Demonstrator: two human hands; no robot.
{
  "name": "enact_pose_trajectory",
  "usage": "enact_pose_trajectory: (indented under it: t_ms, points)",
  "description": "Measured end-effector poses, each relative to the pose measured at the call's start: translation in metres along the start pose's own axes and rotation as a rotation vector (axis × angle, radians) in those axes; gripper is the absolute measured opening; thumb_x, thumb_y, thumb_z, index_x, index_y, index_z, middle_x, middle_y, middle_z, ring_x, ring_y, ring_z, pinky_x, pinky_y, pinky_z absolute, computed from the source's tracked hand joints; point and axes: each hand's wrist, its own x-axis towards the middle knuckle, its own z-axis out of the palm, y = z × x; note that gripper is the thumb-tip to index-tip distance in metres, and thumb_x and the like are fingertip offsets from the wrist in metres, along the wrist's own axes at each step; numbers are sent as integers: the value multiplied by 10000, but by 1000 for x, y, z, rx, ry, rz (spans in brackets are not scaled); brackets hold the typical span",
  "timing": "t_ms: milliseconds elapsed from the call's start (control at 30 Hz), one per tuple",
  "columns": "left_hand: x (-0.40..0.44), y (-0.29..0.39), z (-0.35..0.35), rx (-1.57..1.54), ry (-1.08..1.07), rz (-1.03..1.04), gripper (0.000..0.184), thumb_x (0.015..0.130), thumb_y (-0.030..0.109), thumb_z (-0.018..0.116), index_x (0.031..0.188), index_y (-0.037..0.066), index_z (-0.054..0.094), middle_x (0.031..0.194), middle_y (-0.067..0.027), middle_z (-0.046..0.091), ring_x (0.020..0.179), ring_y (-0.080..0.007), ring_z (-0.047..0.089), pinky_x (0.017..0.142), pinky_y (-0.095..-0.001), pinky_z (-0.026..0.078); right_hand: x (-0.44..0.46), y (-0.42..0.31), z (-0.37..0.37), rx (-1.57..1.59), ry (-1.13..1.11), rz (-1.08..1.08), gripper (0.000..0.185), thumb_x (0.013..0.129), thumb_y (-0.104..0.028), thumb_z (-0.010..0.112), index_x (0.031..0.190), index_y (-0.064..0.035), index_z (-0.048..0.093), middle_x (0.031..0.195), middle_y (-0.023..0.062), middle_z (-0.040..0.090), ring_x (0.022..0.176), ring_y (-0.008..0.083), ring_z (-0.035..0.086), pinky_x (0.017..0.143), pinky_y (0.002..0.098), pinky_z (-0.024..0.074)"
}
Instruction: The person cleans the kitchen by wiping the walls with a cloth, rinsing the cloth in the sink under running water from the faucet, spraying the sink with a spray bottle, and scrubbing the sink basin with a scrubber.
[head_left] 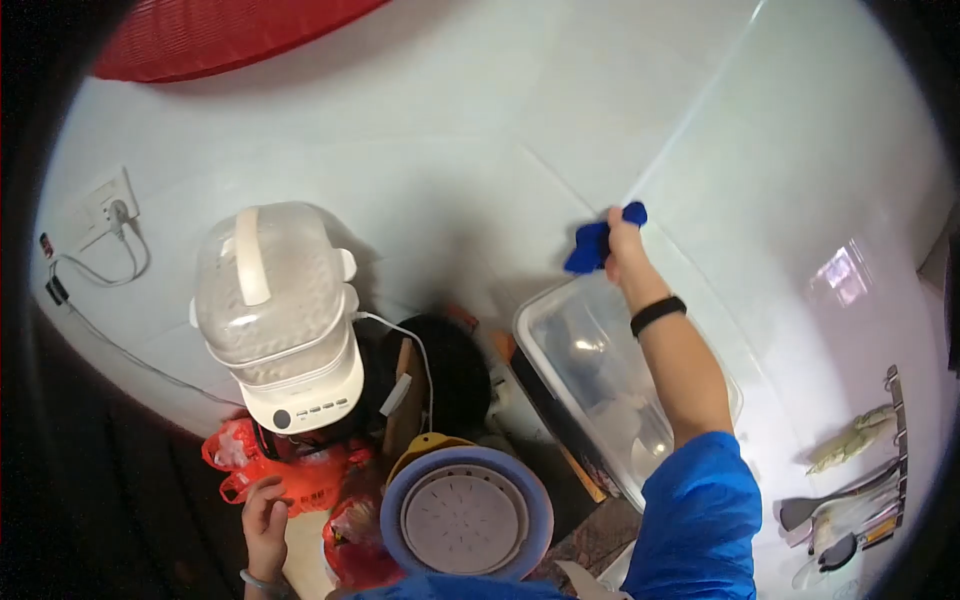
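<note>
My right hand (pixel 622 246) reaches up to the tiled wall corner, its fingers closed around a dark blue cloth (pixel 588 248) that lies against the tiles. Below that forearm stands a clear plastic storage box (pixel 575 335) with a white rim. At the lower left, my left hand (pixel 265 525) is held in the air with its fingers loosely curled, and I see nothing in it. Red plastic bags (pixel 300 480) are just beyond it. A cream electric steamer (pixel 275 300) with a clear, steamy-looking lid stands above the bags.
A blue-rimmed basin (pixel 395 525) holding a white strainer sits at the bottom centre. A black pan (pixel 450 365) is behind it. Kitchen utensils (pixel 835 500) hang from a rail on the right wall. A plugged-in socket (pixel 110 208) is at left; a red basket-like object (pixel 230 40) hangs above.
</note>
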Motion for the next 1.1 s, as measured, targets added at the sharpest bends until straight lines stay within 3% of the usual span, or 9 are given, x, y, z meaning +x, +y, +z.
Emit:
enact_pose_trajectory:
  t_ms: [133,200,300,433,633,733,900,1000,1100]
  points:
    - [11,23,1,20,-19,61,200,918,118,543,1063,-6,603,1228,-139,526,958,-182,582,821,-313,511,-55,-43,2,107,-185,5,516,926,-214,549,1363,-14,361,1122,127,584,933,226,583,824,381,486]
    - [16,38,1,47,11,81,204,915,126,546,1060,-5,603,1231,-138,528,949,-176,582,813,-305,503,-20,-78,5,-168,-223,-490,482,908,-139,551,1352,-18,410,1126,175,597,984,310,588,916,430,447]
    - [17,59,-14,188,60,114,207,909,145,553,1046,0,607,1230,-141,537,927,-172,582,799,-295,485,-12,-208,25,-540,394,-1596,582,727,12,559,1306,-1,498,1207,365,464,1188,505,402,1035,501,329]
    - [6,57,-41,342,167,136,196,898,168,569,997,5,617,1197,-154,565,972,-194,571,811,-301,463,41,-237,44,-1366,701,-1429,400,855,-88,489,1245,-80,580,1302,190,482,1272,439,380,979,544,395]
    - [-9,30,-72,229,216,-90,242,935,239,561,1073,42,585,1298,-133,482,1023,-178,547,858,-315,474,50,-19,127,-1846,83,-1149,362,933,-240,404,1184,-191,659,1482,30,388,1431,300,198,1109,571,167]
    - [-10,21,-88,351,246,-132,232,929,212,557,1085,42,582,1301,-134,479,1036,-189,540,884,-327,462,14,81,159,-2032,-257,-750,364,943,-227,409,1202,-149,653,1468,7,412,1425,211,219,1096,557,212]
    - [62,54,-83,576,209,195,456,790,142,677,1217,39,552,1382,-204,416,1225,-335,465,1005,-414,395,25,149,183,-1622,-632,-542,300,830,-151,488,1011,-17,687,1095,254,630,1019,416,606,917,464,463]
    - [127,68,-62,860,132,463,703,733,193,751,1356,65,452,1490,-239,274,1350,-439,293,1089,-518,267,21,41,209,-866,-251,-535,281,785,-144,520,935,19,694,998,285,640,989,409,616,878,454,479]
    - [171,82,-34,852,159,555,811,670,219,800,1381,91,430,1512,-238,227,1373,-461,232,1102,-547,222,-41,-83,264,-351,-187,-814,481,792,-92,573,1272,-78,575,1283,259,494,1139,406,517,972,436,421]
